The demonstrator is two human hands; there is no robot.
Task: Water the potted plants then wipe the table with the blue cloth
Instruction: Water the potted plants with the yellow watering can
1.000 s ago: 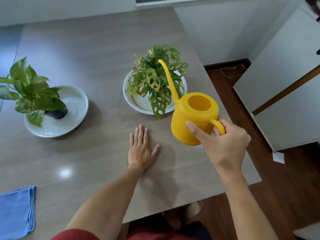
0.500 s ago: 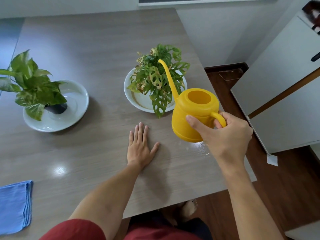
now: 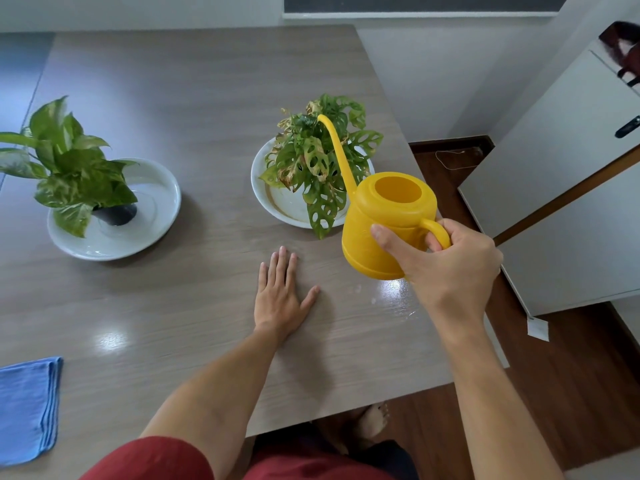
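Gripping yellow watering can (image 3: 388,223) — right hand (image 3: 450,261), spout over holey-leaved plant (image 3: 318,164).

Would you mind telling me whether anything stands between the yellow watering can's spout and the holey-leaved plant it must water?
Nothing visible does. The right hand holds the yellow plastic watering can above the table, and its long spout tip already overlaps the holey-leaved plant on its white saucer.
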